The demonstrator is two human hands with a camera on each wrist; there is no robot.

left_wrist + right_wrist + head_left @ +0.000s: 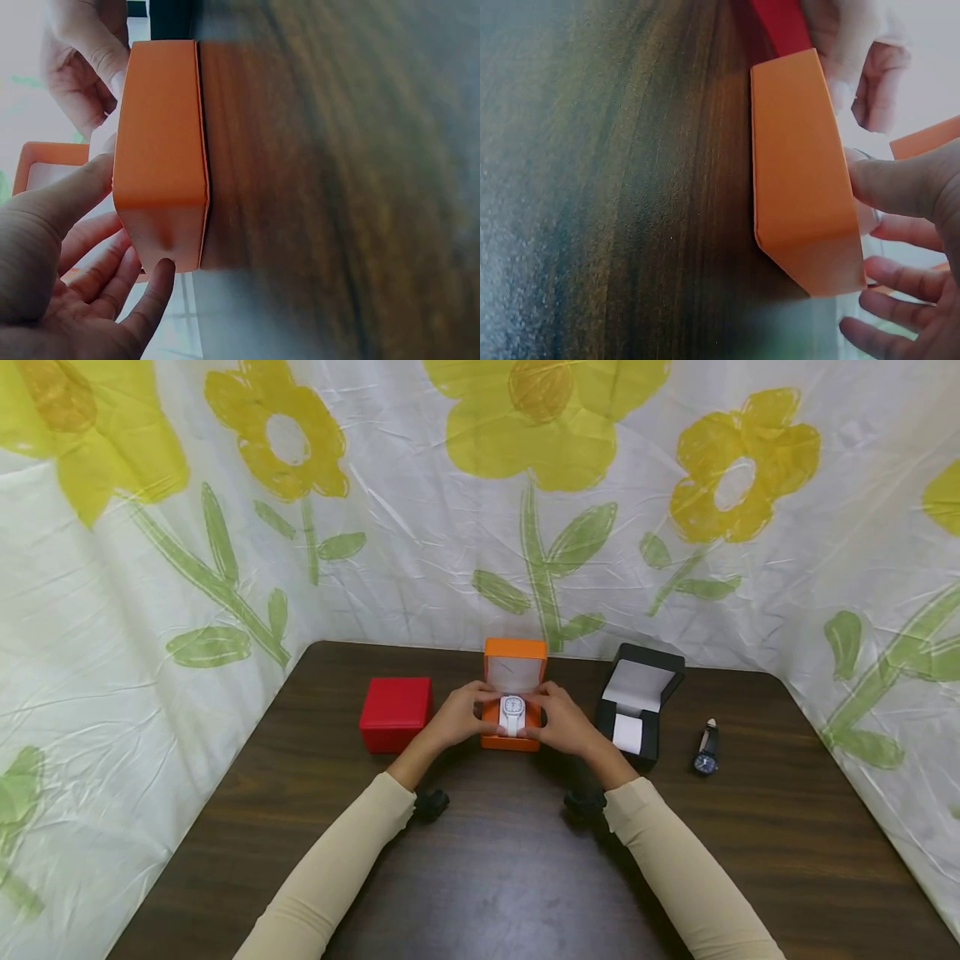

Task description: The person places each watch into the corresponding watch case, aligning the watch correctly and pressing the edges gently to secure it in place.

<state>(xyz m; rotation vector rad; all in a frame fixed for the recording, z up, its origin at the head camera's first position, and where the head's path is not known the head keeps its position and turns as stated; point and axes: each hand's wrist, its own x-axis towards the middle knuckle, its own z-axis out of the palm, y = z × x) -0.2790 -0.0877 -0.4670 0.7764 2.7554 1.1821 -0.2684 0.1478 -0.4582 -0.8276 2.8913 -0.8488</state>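
Note:
A white wristwatch (513, 708) sits upright in an orange watch box (510, 744), its lid raised at the back. From the left, my left hand (454, 717) holds the watch's edge between thumb and fingers. My right hand (567, 723) does likewise on the right side. In the left wrist view, the orange box (159, 124) hides most of the watch, and a left fingertip touches the box's side. Behind the box (802, 154) in the right wrist view, the right thumb reaches over the rim while the other fingers lie spread along its side.
A closed red box (396, 714) stands left of the orange one. To the right is an open black watch box (648, 739) with a white cushion (627, 733). Farther right lies a dark-strapped watch (705, 762) on the brown table (495, 877). A flowered curtain (420, 585) hangs behind.

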